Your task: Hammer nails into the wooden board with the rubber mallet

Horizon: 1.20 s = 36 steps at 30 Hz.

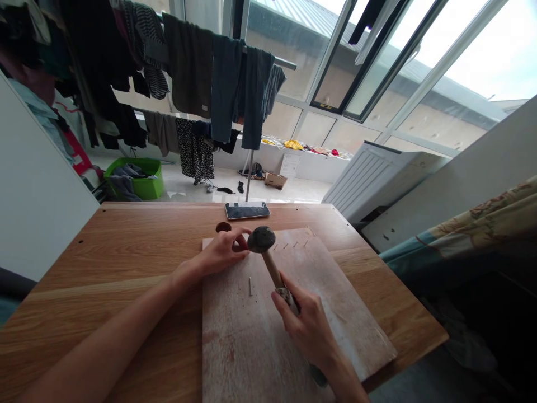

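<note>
A rubber mallet [262, 240] with a black head and wooden handle is gripped in my right hand [308, 319], fingers wrapped round its wrapped lower part. The head hangs over the far part of a pale, worn wooden board [239, 347]. Just left of the mallet head, my left hand [224, 250] rests at the board's far left edge, thumb and forefinger pinched together. Whatever is between those fingertips is hidden or too small to make out. Several thin nails [295, 244] stand in a row near the board's far edge. One loose nail [250, 286] lies on the board.
Under the board is a brown wooden table [138, 246] with a round hole [224, 227]. A phone [247, 210] lies at its far edge. Beyond are hanging clothes [188, 73], a green basket [151, 188] and a white ribbed panel [356, 179]. A curtain [470, 224] hangs at right.
</note>
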Each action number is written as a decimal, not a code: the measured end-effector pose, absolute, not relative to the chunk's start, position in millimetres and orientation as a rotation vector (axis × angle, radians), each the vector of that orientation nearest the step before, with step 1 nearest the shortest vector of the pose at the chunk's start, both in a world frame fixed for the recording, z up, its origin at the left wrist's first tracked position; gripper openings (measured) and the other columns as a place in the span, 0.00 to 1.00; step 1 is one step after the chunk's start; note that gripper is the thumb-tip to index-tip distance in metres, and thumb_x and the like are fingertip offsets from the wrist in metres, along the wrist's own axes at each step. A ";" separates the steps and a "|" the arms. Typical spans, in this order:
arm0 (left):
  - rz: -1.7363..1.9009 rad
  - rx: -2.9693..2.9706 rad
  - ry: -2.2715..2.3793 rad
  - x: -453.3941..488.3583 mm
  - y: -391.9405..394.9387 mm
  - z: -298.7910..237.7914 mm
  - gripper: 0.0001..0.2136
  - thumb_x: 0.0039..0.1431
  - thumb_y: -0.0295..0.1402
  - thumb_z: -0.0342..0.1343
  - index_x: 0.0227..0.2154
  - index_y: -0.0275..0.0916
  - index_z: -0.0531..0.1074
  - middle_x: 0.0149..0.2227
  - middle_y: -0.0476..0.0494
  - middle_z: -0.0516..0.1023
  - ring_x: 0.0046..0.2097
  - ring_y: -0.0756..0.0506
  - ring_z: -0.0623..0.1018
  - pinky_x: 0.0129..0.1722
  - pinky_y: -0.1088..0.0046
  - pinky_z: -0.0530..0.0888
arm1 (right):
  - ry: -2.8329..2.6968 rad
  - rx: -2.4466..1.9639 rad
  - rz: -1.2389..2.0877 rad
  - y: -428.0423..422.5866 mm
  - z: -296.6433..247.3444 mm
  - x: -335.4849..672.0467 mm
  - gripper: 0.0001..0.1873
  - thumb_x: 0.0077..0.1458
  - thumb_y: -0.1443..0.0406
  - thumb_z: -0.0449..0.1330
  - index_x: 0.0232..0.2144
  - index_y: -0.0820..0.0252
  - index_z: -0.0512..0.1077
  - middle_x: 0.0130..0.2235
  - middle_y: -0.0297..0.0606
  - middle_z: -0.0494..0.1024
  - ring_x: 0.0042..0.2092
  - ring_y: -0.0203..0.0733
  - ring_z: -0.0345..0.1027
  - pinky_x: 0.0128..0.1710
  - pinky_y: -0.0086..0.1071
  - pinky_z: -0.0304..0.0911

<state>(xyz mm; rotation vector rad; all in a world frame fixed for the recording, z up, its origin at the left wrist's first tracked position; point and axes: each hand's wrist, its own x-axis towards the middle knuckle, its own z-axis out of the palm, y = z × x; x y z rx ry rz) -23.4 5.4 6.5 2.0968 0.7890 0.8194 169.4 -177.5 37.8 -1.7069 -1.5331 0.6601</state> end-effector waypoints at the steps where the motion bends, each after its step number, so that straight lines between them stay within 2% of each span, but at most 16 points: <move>1: 0.808 2.101 0.777 -23.3 6.3 6.7 0.20 0.54 0.29 0.62 0.52 0.37 0.72 0.32 0.49 0.81 0.33 0.49 0.79 0.35 0.75 0.75 | -1.518 -1.705 0.704 -178.2 37.6 171.3 0.24 0.62 0.54 0.60 0.55 0.63 0.78 0.25 0.34 0.73 0.26 0.40 0.68 0.27 0.29 0.67; 4: 0.834 2.133 0.756 -25.1 6.2 9.2 0.22 0.55 0.33 0.64 0.52 0.37 0.70 0.40 0.44 0.80 0.37 0.48 0.80 0.37 0.73 0.78 | -1.383 -1.654 0.920 -185.2 33.4 179.0 0.26 0.62 0.52 0.60 0.55 0.62 0.76 0.24 0.30 0.70 0.19 0.33 0.61 0.18 0.26 0.60; 6: 0.934 2.220 0.803 -28.5 0.0 13.0 0.19 0.57 0.34 0.62 0.50 0.37 0.69 0.45 0.41 0.78 0.41 0.47 0.80 0.38 0.71 0.78 | -1.238 -1.586 1.064 -192.6 28.9 184.3 0.28 0.62 0.49 0.60 0.55 0.62 0.75 0.25 0.29 0.69 0.17 0.31 0.59 0.15 0.25 0.57; 9: 0.964 2.589 0.709 -34.8 -22.7 21.5 0.13 0.63 0.28 0.57 0.49 0.37 0.70 0.48 0.39 0.77 0.48 0.44 0.79 0.47 0.65 0.77 | -1.069 -1.524 1.160 -201.9 24.3 189.7 0.29 0.59 0.46 0.61 0.51 0.62 0.75 0.26 0.28 0.67 0.16 0.31 0.58 0.12 0.24 0.57; 12: 0.708 3.027 0.284 -37.1 -55.1 28.4 0.14 0.66 0.22 0.52 0.52 0.37 0.70 0.51 0.37 0.79 0.54 0.42 0.77 0.54 0.64 0.73 | -1.017 -1.507 1.145 -204.5 23.9 190.6 0.28 0.58 0.45 0.62 0.47 0.63 0.75 0.26 0.28 0.67 0.16 0.30 0.59 0.11 0.23 0.58; 14: 0.586 3.196 0.160 -35.0 -74.0 30.2 0.13 0.66 0.21 0.51 0.51 0.36 0.71 0.47 0.37 0.81 0.50 0.42 0.79 0.49 0.66 0.74 | -1.018 -1.495 1.138 -203.7 24.2 189.7 0.27 0.59 0.46 0.62 0.48 0.62 0.74 0.27 0.28 0.67 0.17 0.30 0.60 0.11 0.23 0.59; 16: 0.527 3.303 0.178 -31.0 -85.9 30.9 0.11 0.65 0.21 0.52 0.48 0.35 0.72 0.39 0.39 0.81 0.41 0.43 0.80 0.40 0.68 0.75 | -1.030 -1.488 1.146 -202.8 23.8 188.7 0.27 0.59 0.47 0.63 0.49 0.62 0.74 0.27 0.28 0.67 0.17 0.30 0.60 0.12 0.23 0.59; 19: 0.488 3.372 0.161 -26.9 -86.8 33.5 0.08 0.64 0.20 0.53 0.43 0.34 0.73 0.31 0.42 0.78 0.32 0.44 0.77 0.33 0.69 0.73 | -1.070 -1.478 1.152 -202.9 22.7 188.0 0.24 0.61 0.48 0.62 0.46 0.61 0.74 0.27 0.28 0.67 0.16 0.29 0.60 0.12 0.22 0.58; 22: 0.630 3.186 0.215 -29.8 -69.6 35.8 0.09 0.65 0.21 0.53 0.43 0.36 0.74 0.32 0.43 0.78 0.34 0.46 0.78 0.36 0.71 0.74 | -1.093 -1.473 1.149 -203.6 22.5 187.9 0.23 0.61 0.48 0.62 0.44 0.61 0.75 0.26 0.28 0.68 0.16 0.29 0.59 0.12 0.22 0.57; 27: 1.093 2.358 0.734 -41.8 -31.3 23.1 0.09 0.66 0.27 0.54 0.43 0.40 0.78 0.39 0.46 0.81 0.38 0.49 0.81 0.40 0.75 0.77 | -1.081 -1.462 1.148 -203.3 24.5 187.7 0.23 0.61 0.48 0.62 0.45 0.61 0.75 0.27 0.28 0.67 0.16 0.28 0.59 0.12 0.22 0.56; 32: 1.078 2.175 0.829 -44.2 -22.5 4.1 0.05 0.63 0.30 0.57 0.36 0.40 0.79 0.36 0.47 0.82 0.33 0.50 0.79 0.34 0.77 0.76 | -1.089 -1.475 1.149 -203.7 25.2 187.9 0.23 0.62 0.49 0.62 0.49 0.61 0.74 0.27 0.28 0.68 0.16 0.28 0.59 0.13 0.22 0.57; 36: 1.095 2.231 0.875 -43.8 -25.5 0.2 0.05 0.62 0.30 0.57 0.36 0.40 0.78 0.36 0.47 0.82 0.35 0.49 0.80 0.40 0.73 0.76 | -1.103 -1.489 1.149 -205.0 24.4 187.1 0.23 0.62 0.50 0.61 0.49 0.61 0.74 0.27 0.27 0.67 0.16 0.28 0.59 0.13 0.22 0.56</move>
